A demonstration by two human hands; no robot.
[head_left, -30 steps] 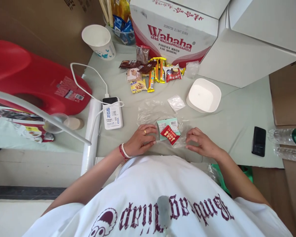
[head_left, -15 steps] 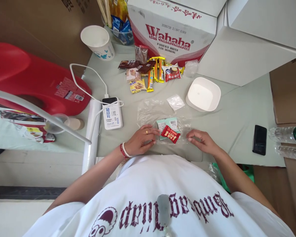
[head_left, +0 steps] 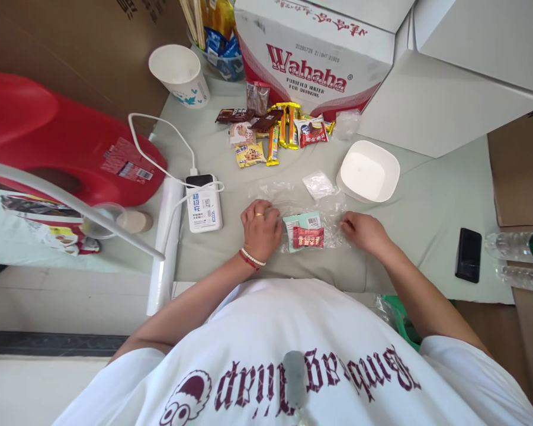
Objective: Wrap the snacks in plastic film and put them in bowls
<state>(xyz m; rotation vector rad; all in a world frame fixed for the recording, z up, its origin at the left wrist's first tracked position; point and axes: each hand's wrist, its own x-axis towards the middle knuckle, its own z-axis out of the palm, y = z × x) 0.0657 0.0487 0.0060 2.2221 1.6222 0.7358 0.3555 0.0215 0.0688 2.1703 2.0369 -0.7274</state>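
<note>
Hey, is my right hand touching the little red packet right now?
Apart. The head view shows a gap between the right hand and the red packet, with crinkled clear plastic visible in it.

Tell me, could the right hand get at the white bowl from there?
Probably yes: the white bowl sits just beyond the right hand, with nothing solid between. Whether that hand grips the clear plastic beside it, I can't tell.
</note>
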